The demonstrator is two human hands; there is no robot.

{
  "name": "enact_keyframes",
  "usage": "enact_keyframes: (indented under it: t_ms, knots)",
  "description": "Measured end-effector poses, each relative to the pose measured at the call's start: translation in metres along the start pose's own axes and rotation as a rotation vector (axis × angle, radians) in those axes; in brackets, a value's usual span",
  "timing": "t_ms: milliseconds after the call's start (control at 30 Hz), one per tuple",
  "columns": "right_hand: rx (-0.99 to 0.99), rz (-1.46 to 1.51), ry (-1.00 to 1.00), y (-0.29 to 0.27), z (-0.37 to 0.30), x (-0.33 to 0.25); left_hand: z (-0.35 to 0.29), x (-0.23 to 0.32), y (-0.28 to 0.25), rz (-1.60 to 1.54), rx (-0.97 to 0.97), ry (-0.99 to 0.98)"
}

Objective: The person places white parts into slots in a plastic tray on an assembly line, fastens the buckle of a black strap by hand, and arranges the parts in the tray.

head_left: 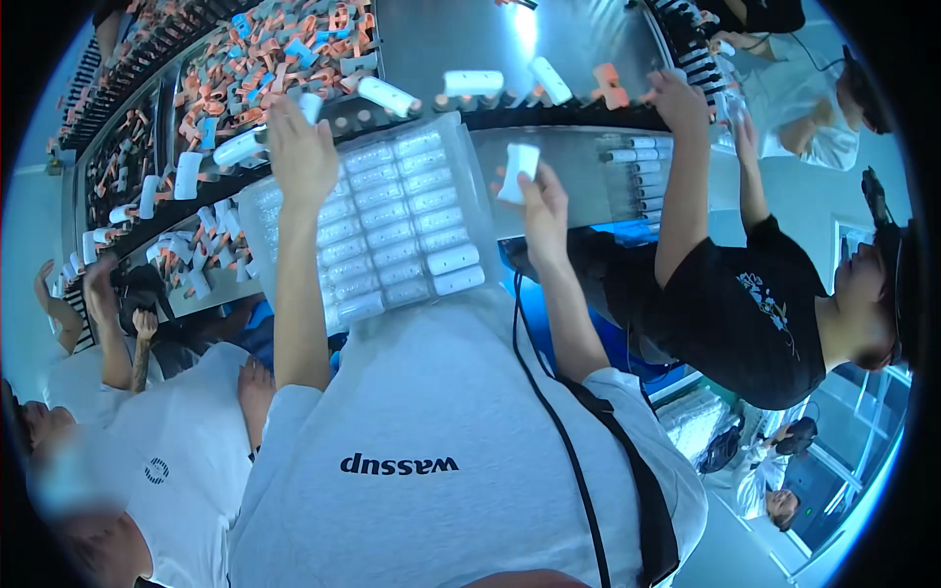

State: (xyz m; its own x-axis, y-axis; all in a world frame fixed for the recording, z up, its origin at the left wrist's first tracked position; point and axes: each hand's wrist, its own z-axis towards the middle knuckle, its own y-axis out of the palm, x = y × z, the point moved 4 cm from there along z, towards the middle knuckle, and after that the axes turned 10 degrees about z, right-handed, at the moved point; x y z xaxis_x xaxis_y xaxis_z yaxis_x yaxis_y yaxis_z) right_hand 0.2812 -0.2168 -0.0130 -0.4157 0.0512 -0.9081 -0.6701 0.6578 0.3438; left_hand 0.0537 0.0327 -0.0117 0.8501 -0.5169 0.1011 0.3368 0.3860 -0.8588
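My right hand [546, 204] is closed on a small white plastic casing [519, 172], gripped between thumb and fingers to the right of the tray. My left hand [302, 157] reaches over the tray's far left side to the conveyor edge, fingers stretched. A white piece [311, 106] shows between its thumb and fingers; whether it is gripped is hard to make out. Between my forearms a clear plastic tray [477, 196] leans against my body. White casings [454, 260] lie in rows in its compartments, some partly hidden by my left forearm.
A dark conveyor [510, 116] curves past beyond the tray, carrying white casings [473, 82]. Behind it lies a heap of orange and grey parts [270, 54]. Co-workers stand close on both sides; one person's hand [679, 98] reaches the belt at right.
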Motion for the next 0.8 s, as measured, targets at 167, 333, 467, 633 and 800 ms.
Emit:
enact_keyframes:
  t_ms: [167, 333, 467, 633, 800]
  knots:
    - [0.128, 0.005, -0.103, -0.032, 0.022, -0.014, -0.048, 0.027, -0.067, -0.377, -0.192, 0.024]
    - [0.428, 0.244, -0.38, -0.043, 0.107, -0.02, -0.137, 0.11, -0.071, -0.654, -0.538, 0.273]
    - [0.502, -0.111, -0.5, -0.029, 0.131, -0.032, -0.151, 0.133, -0.087, -0.637, -0.615, 0.377]
    - [0.296, -0.651, -0.658, 0.028, 0.142, -0.061, -0.146, 0.094, -0.095, -0.669, -0.478, 0.216]
    - [0.149, -1.306, -0.46, 0.084, 0.131, -0.061, -0.144, 0.045, -0.105, -0.609, -0.413, 0.071]
